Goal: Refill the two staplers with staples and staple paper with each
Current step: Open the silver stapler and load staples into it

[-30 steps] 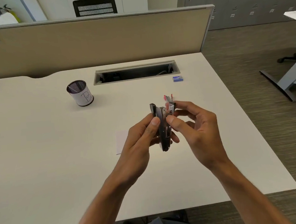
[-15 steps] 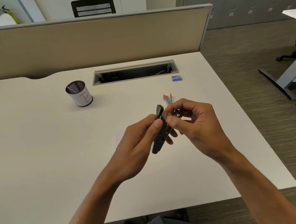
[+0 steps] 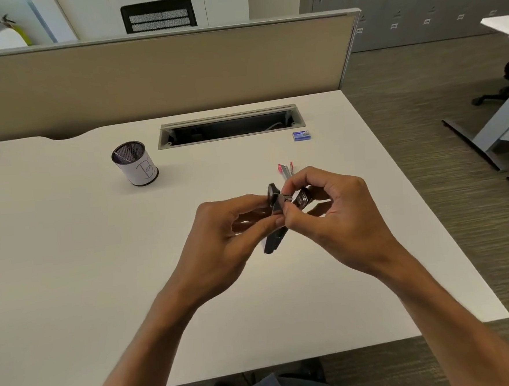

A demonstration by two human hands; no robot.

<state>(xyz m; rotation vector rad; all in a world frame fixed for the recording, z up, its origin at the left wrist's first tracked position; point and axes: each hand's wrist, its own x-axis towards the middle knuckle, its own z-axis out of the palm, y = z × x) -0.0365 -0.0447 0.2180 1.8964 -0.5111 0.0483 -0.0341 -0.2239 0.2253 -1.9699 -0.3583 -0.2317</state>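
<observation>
A black stapler is held above the white desk, hinged apart so its metal staple channel shows. My left hand grips the black body from the left. My right hand pinches at the metal channel near the stapler's head; I cannot tell whether it holds staples. A second stapler, red with a metal part, lies on the desk just beyond my right hand, mostly hidden by the fingers. A small blue staple box sits further back. The paper is hidden under my hands.
A black mesh pen cup with a white label stands at the left middle of the desk. An open cable tray slot runs along the back. A beige partition bounds the far edge. The desk's right edge drops to carpet.
The stapler has tilted from upright to slanted and sunk a little lower. My right hand's fingers have closed tighter around the metal channel at the head.
</observation>
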